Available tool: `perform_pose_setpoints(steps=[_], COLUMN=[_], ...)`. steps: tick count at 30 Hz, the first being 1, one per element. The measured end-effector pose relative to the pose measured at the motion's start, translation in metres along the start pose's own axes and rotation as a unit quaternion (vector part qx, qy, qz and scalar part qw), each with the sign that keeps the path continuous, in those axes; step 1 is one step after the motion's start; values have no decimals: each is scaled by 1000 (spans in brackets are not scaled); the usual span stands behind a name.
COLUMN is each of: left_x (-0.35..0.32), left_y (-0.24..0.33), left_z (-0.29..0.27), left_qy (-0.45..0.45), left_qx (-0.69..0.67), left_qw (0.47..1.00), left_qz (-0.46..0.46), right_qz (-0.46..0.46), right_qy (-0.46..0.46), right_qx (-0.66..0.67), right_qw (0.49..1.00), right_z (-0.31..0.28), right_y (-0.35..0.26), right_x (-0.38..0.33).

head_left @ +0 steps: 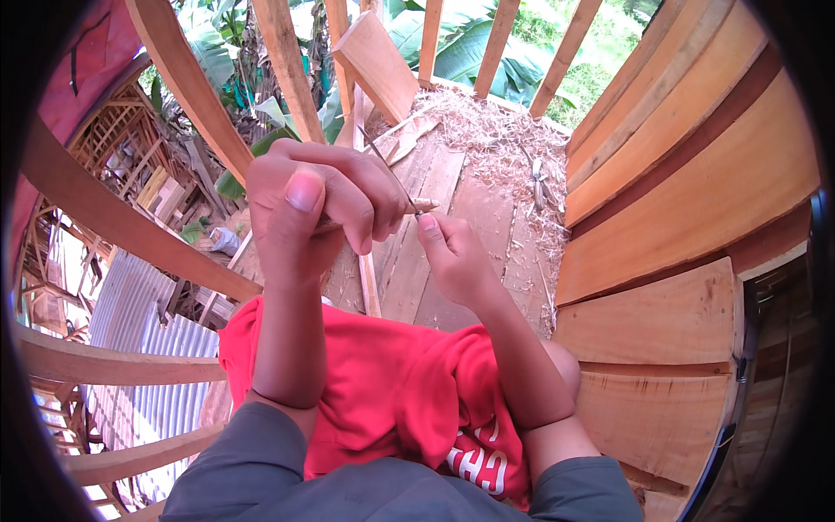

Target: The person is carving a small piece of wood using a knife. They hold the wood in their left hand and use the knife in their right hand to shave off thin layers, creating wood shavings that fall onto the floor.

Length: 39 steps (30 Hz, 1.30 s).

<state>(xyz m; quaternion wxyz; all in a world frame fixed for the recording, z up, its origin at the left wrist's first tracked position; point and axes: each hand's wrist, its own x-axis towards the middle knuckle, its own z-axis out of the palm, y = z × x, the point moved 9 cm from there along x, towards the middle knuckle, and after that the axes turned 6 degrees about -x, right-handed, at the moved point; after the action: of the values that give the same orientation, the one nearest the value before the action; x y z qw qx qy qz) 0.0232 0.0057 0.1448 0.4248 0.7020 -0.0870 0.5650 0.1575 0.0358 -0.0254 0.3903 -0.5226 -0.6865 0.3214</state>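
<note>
My left hand is raised close to the camera, fingers curled around a small pencil-like wooden stick whose tip pokes out to the right. A thin blade slants up over the fingers. My right hand sits just right of and below the stick's tip, with its thumb and fingers pinched against it. Which hand carries the blade is hidden by the fingers. Both forearms rise from a red cloth on my lap.
A plank floor strewn with wood shavings lies beyond the hands. Stacked wooden boards form a wall at the right. Curved wooden rails stand at the left, with corrugated metal sheets below and green leaves outside.
</note>
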Motion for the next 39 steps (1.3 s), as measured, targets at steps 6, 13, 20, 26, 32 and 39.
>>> perform_pose_setpoints(steps=[6, 13, 20, 26, 32, 39], left_x=[4, -1, -4, 3, 6, 4], left_y=[-4, -6, -4, -4, -9, -13], left_z=[-8, -22, -19, 3, 5, 1], left_qy=[23, 41, 56, 5, -7, 51], left_qx=[-24, -38, -77, -46, 1, -47], left_qw=[999, 998, 995, 999, 1000, 998], left_qz=[16, 3, 11, 7, 17, 5], right_qz=[28, -51, -36, 7, -5, 0], right_qy=[20, 15, 64, 78, 95, 119], right_qx=[3, 7, -53, -45, -41, -54], right_qw=[999, 999, 996, 996, 995, 991], right_z=[4, 1, -4, -6, -7, -11], right_y=[32, 2, -4, 11, 23, 41], right_x=[9, 11, 3, 10, 9, 13])
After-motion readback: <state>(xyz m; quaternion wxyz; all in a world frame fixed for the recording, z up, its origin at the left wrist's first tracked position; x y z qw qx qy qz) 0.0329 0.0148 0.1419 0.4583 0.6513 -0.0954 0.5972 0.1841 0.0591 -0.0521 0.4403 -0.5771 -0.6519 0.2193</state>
